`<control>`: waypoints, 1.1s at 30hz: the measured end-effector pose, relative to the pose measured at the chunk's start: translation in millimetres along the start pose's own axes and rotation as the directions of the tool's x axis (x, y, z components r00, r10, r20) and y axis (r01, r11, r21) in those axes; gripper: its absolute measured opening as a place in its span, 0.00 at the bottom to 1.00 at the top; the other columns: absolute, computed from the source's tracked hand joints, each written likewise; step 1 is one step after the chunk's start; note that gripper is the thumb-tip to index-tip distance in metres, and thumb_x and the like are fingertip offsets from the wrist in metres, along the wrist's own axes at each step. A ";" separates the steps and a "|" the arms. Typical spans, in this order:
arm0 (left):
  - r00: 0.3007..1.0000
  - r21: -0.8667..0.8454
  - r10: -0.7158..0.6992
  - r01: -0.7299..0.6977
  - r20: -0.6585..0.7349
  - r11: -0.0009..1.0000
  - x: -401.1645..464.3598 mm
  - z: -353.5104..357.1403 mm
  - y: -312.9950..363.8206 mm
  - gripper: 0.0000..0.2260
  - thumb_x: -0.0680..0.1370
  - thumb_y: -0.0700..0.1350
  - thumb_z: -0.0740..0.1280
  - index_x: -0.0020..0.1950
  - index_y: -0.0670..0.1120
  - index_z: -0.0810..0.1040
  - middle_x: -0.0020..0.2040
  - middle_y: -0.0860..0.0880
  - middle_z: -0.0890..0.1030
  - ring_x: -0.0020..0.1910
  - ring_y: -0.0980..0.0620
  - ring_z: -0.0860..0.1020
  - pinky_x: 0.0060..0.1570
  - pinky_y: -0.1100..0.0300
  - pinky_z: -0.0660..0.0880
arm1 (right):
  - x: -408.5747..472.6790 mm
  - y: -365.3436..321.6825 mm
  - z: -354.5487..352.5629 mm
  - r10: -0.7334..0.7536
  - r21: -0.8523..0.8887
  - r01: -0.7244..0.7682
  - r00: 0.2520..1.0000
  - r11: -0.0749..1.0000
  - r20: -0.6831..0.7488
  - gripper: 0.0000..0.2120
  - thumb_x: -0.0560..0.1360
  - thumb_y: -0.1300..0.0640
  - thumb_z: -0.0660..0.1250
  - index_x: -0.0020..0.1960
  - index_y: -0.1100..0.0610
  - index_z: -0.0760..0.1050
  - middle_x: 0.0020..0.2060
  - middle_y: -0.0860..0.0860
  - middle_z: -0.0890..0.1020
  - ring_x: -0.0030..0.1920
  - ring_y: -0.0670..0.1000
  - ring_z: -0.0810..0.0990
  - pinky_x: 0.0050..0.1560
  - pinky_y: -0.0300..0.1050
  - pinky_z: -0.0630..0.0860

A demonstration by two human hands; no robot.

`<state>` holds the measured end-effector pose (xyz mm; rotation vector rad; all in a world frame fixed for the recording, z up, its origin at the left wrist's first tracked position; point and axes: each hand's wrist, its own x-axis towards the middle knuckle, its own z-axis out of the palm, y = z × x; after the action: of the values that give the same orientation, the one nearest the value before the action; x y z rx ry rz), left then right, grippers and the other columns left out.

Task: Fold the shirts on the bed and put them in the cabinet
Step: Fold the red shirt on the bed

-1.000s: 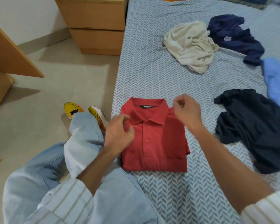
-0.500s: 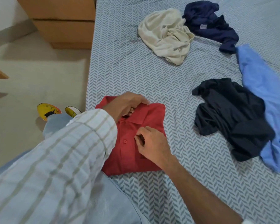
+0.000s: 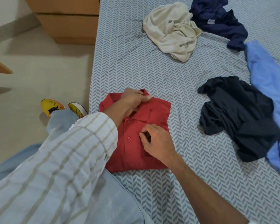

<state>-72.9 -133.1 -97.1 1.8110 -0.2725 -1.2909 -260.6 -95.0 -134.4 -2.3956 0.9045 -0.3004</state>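
Barely shifted, both hands (image 3: 145, 120) still pinch the red shirt (image 3: 158, 110).

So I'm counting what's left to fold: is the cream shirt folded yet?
No, the cream shirt lies crumpled in a heap on the bed, unlike the neatly folded red polo.

Pale striped shirt sleeve (image 3: 63, 159), light blue jeans (image 3: 120, 204), yellow shoes (image 3: 52, 106) with black markings.
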 end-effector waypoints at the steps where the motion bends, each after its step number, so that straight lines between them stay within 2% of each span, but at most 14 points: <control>1: 0.995 0.043 0.082 -0.080 -0.056 0.996 -2.5 -5.7 -0.4 0.13 0.69 0.43 0.80 0.50 0.43 0.83 0.48 0.42 0.86 0.44 0.48 0.84 0.43 0.55 0.82 | 1.3 1.1 -3.8 0.013 0.048 -0.013 1.000 0.999 0.011 0.05 0.76 0.51 0.68 0.47 0.51 0.79 0.38 0.46 0.79 0.36 0.46 0.76 0.40 0.42 0.76; 3: 0.941 0.153 0.267 -0.239 -0.208 0.959 -14.7 -22.9 -3.7 0.07 0.72 0.46 0.77 0.46 0.46 0.83 0.44 0.46 0.86 0.42 0.51 0.84 0.45 0.56 0.82 | 2.8 5.2 -14.5 0.078 0.137 -0.070 0.996 0.988 -0.053 0.02 0.75 0.55 0.71 0.47 0.51 0.80 0.41 0.45 0.81 0.38 0.44 0.78 0.45 0.39 0.76; 4: 0.885 0.249 0.359 -0.291 -0.298 0.924 -25.0 -35.9 -7.1 0.07 0.72 0.48 0.76 0.47 0.48 0.83 0.43 0.50 0.86 0.43 0.53 0.84 0.48 0.58 0.81 | 3.6 6.9 -20.5 0.134 0.161 -0.113 0.983 0.981 -0.128 0.03 0.75 0.56 0.71 0.48 0.51 0.80 0.43 0.45 0.82 0.41 0.44 0.78 0.48 0.38 0.75; 6: 0.770 0.412 0.472 -0.298 -0.430 0.861 -42.5 -61.0 -20.9 0.09 0.74 0.49 0.73 0.51 0.47 0.83 0.46 0.53 0.83 0.47 0.54 0.81 0.52 0.57 0.78 | 7.6 17.6 -30.4 0.298 0.171 -0.261 0.922 0.950 -0.249 0.08 0.75 0.55 0.71 0.54 0.53 0.79 0.49 0.47 0.80 0.49 0.47 0.79 0.54 0.41 0.74; 7: 0.740 0.450 0.472 -0.255 -0.479 0.856 -50.6 -72.8 -31.2 0.10 0.75 0.49 0.73 0.53 0.46 0.81 0.48 0.52 0.82 0.48 0.52 0.80 0.53 0.56 0.77 | 11.5 21.5 -36.2 0.407 0.175 -0.372 0.881 0.911 -0.243 0.13 0.74 0.52 0.72 0.58 0.55 0.78 0.52 0.48 0.79 0.52 0.49 0.78 0.56 0.43 0.73; 9: 0.781 0.414 0.332 -0.105 -0.529 0.904 -64.3 -90.2 -52.9 0.12 0.74 0.50 0.74 0.52 0.46 0.79 0.48 0.50 0.80 0.50 0.49 0.79 0.56 0.54 0.77 | 20.7 23.6 -46.3 0.615 0.195 -0.588 0.780 0.785 -0.121 0.25 0.73 0.44 0.73 0.63 0.58 0.74 0.54 0.50 0.78 0.54 0.52 0.78 0.55 0.45 0.72; 12: 0.897 0.218 0.061 0.041 -0.438 0.975 -74.7 -99.8 -74.4 0.15 0.70 0.53 0.78 0.39 0.47 0.75 0.40 0.48 0.81 0.44 0.46 0.81 0.48 0.52 0.80 | 33.2 14.6 -53.2 0.737 0.298 -0.720 0.672 0.627 0.075 0.23 0.70 0.40 0.75 0.52 0.56 0.74 0.47 0.49 0.80 0.48 0.51 0.78 0.50 0.46 0.75; 14: 0.932 0.098 -0.040 0.081 -0.360 0.992 -74.3 -100.5 -78.8 0.17 0.67 0.53 0.81 0.41 0.44 0.78 0.40 0.47 0.83 0.40 0.48 0.81 0.41 0.56 0.79 | 40.3 14.7 -50.1 0.735 0.423 -0.728 0.652 0.539 0.185 0.22 0.66 0.43 0.80 0.45 0.59 0.77 0.42 0.51 0.84 0.44 0.51 0.83 0.52 0.49 0.80; 16: 0.951 0.021 -0.111 0.122 -0.288 0.992 -73.1 -99.8 -78.0 0.23 0.63 0.51 0.84 0.50 0.41 0.82 0.46 0.45 0.85 0.44 0.46 0.84 0.46 0.55 0.81 | 44.0 14.7 -49.4 0.712 0.519 -0.735 0.635 0.436 0.301 0.20 0.62 0.50 0.83 0.47 0.60 0.81 0.44 0.54 0.86 0.45 0.53 0.85 0.54 0.51 0.82; 19: 0.954 -0.008 -0.144 0.147 -0.263 0.989 -70.8 -99.7 -76.6 0.25 0.61 0.46 0.85 0.53 0.39 0.82 0.49 0.45 0.85 0.47 0.44 0.84 0.55 0.49 0.81 | 47.8 13.6 -53.9 0.660 0.510 -0.759 0.628 0.405 0.412 0.20 0.63 0.56 0.82 0.52 0.60 0.81 0.47 0.54 0.86 0.48 0.54 0.85 0.56 0.50 0.81; 23: 0.985 -0.070 -0.026 0.015 -0.168 0.997 -74.0 -98.8 -80.1 0.18 0.68 0.41 0.80 0.56 0.42 0.84 0.49 0.45 0.87 0.48 0.46 0.85 0.54 0.51 0.82 | 46.2 11.5 -60.5 0.539 0.608 -0.685 0.714 0.402 0.447 0.15 0.69 0.60 0.77 0.54 0.58 0.82 0.48 0.54 0.87 0.50 0.55 0.86 0.58 0.53 0.81; 27: 0.999 -0.294 0.037 -0.042 -0.025 0.955 -89.2 -95.5 -82.4 0.12 0.79 0.39 0.69 0.62 0.44 0.80 0.53 0.46 0.86 0.52 0.48 0.85 0.50 0.55 0.80 | 38.9 7.1 -69.3 0.406 0.720 -0.613 0.778 0.324 0.479 0.12 0.75 0.60 0.72 0.59 0.56 0.80 0.53 0.55 0.86 0.53 0.53 0.86 0.58 0.52 0.80; 30: 0.996 -0.357 0.064 -0.040 0.057 0.933 -98.3 -100.0 -79.3 0.14 0.80 0.38 0.67 0.65 0.44 0.78 0.56 0.45 0.85 0.55 0.47 0.84 0.51 0.54 0.80 | 37.6 1.2 -79.2 0.354 0.736 -0.604 0.790 0.308 0.500 0.12 0.77 0.60 0.70 0.61 0.56 0.79 0.53 0.55 0.86 0.54 0.53 0.85 0.55 0.51 0.80; 33: 0.983 -0.364 0.142 -0.090 0.117 0.927 -113.7 -110.1 -69.3 0.23 0.74 0.35 0.72 0.69 0.44 0.75 0.60 0.43 0.84 0.59 0.44 0.82 0.53 0.53 0.80 | 38.2 -8.9 -96.6 0.320 0.758 -0.577 0.811 0.305 0.489 0.14 0.78 0.59 0.70 0.63 0.58 0.78 0.54 0.56 0.86 0.53 0.54 0.86 0.49 0.48 0.82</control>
<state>-49.4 35.0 -64.7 1.3788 -0.2032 -1.2925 -264.6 -155.6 -49.7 -1.0625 0.9309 -0.1636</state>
